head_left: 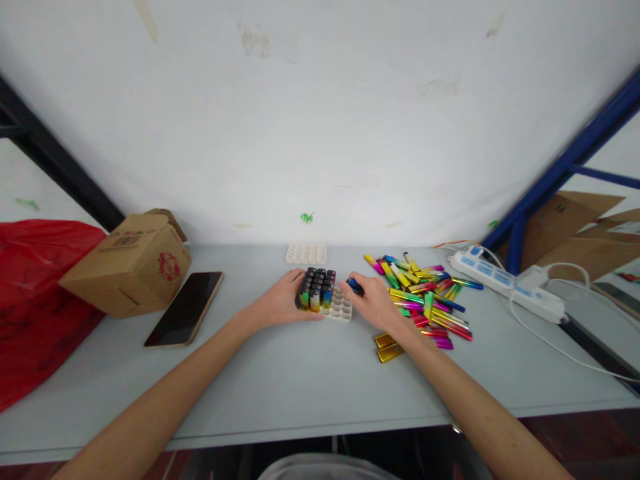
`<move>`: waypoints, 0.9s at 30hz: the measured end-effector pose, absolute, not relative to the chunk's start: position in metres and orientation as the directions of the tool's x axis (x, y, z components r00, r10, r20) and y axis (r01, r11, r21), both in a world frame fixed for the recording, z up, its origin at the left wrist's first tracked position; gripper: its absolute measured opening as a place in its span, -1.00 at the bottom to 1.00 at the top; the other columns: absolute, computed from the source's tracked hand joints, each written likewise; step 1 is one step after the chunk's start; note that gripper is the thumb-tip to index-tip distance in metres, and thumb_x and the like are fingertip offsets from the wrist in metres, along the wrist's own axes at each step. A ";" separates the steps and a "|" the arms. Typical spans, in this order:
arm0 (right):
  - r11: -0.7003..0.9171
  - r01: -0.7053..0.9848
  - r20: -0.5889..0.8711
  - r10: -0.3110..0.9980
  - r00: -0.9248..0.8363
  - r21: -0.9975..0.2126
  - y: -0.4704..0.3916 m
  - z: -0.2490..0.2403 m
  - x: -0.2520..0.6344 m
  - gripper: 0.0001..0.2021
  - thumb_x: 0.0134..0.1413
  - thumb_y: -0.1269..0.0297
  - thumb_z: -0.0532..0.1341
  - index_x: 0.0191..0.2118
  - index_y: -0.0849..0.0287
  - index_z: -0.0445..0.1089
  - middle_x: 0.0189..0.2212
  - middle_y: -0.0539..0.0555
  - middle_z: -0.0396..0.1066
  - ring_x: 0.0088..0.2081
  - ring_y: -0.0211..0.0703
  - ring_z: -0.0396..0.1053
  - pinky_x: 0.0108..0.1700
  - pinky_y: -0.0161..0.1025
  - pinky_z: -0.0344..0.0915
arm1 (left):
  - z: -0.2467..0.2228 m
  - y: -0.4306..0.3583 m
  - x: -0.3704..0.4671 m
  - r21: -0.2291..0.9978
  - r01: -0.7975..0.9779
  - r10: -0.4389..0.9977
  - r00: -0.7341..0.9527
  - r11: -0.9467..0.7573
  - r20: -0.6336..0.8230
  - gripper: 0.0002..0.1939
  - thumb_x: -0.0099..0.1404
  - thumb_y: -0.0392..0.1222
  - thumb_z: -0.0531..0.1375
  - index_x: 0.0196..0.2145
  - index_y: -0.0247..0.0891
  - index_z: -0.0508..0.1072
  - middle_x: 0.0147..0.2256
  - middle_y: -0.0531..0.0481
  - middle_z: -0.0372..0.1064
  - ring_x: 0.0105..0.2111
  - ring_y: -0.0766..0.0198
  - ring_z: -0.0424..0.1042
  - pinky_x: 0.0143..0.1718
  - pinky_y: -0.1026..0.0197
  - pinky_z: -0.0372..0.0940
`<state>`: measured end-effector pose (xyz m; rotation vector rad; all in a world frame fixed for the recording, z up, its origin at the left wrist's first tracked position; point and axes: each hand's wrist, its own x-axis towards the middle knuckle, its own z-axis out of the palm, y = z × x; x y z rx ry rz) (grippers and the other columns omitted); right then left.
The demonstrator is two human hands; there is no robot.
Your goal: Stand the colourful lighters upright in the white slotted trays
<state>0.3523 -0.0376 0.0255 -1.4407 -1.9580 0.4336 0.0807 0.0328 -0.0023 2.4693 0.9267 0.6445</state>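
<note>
A white tray with round pockets (341, 310) lies on the grey table, its left part filled with several upright lighters (315, 297) with black tops. My left hand (283, 298) is wrapped around the left side of the tray and its lighters. Just right of the tray, my right hand (367, 298) grips a lighter (355, 287) whose dark blue end shows above the fingers. A loose pile of shiny multicoloured lighters (435, 300) spreads to the right of that hand. Two gold ones (390, 353) lie by my right forearm.
Another white tray (306, 254) is near the wall. To the left are a phone (185, 310), a cardboard box (133, 267) and a red plastic bag (40, 300). A white power strip (507, 285) with cables lies at the right, near a blue metal frame (565, 160).
</note>
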 end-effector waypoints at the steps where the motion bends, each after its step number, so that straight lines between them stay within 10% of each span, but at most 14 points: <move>1: 0.357 0.700 0.327 0.927 -0.184 -0.619 -0.037 0.024 0.353 -0.66 0.55 0.03 0.19 -0.31 0.04 0.29 -0.52 -0.09 0.29 -0.46 -0.17 0.20 -0.31 -0.22 0.07 | -0.002 0.032 0.081 0.533 0.494 0.692 0.668 -0.687 0.274 -0.16 0.16 0.20 0.62 0.27 -0.18 0.51 0.22 -0.21 0.54 0.31 -0.23 0.48 0.44 -0.24 0.39; 9: 0.607 0.640 0.525 0.776 -0.349 -0.471 -0.038 0.026 0.363 -0.67 0.72 0.06 0.03 -0.11 0.06 0.41 -0.15 0.14 0.51 -0.09 0.01 0.48 0.03 -0.10 0.40 | -0.001 0.031 0.081 0.532 0.487 0.691 0.659 -0.693 0.297 -0.17 0.15 0.25 0.61 0.24 -0.17 0.54 0.18 -0.20 0.58 0.29 -0.23 0.52 0.41 -0.24 0.44; 17: 0.594 0.612 0.402 0.804 -0.437 -0.522 -0.044 0.034 0.362 -0.54 0.68 -0.05 0.14 -0.33 0.07 0.34 -0.45 -0.02 0.38 -0.39 -0.14 0.34 -0.24 -0.22 0.24 | -0.003 0.031 0.082 0.527 0.493 0.690 0.666 -0.692 0.283 -0.17 0.19 0.27 0.59 0.26 -0.17 0.51 0.19 -0.21 0.56 0.30 -0.25 0.49 0.42 -0.26 0.41; 27: 0.564 0.637 0.276 0.821 -0.500 -0.525 -0.047 0.037 0.359 -0.72 0.64 0.05 0.24 -0.09 0.11 0.58 -0.29 0.10 0.64 -0.27 -0.07 0.56 -0.16 -0.23 0.35 | -0.002 0.030 0.084 0.542 0.489 0.695 0.664 -0.683 0.277 -0.21 0.19 0.29 0.59 0.23 -0.10 0.53 0.16 -0.16 0.55 0.30 -0.23 0.47 0.41 -0.25 0.40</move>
